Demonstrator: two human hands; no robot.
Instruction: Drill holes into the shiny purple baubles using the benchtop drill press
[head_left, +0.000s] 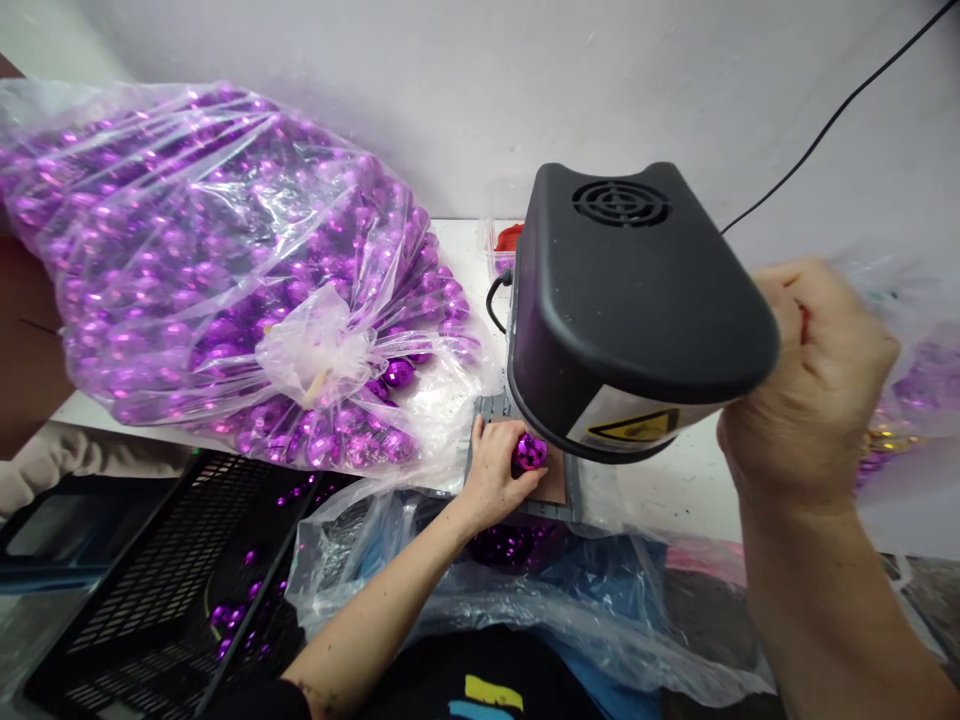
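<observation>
My left hand (493, 470) is closed on a shiny purple ball (530, 452) and holds it on the small platform (559, 490) under the black machine head (630, 300). My right hand (814, 385) is raised at the right of the machine head, fingers curled into a fist and slightly blurred; what it holds, if anything, is hidden. A large clear plastic bag of purple balls (217, 280) lies on the white table (690, 480) to the left of the machine.
A black slotted crate (150, 590) with a few loose purple balls sits at lower left. Crumpled clear plastic (570, 600) lies over my lap. Another bag with purple balls (922, 390) is at the right. A black cable (840, 110) runs up the wall.
</observation>
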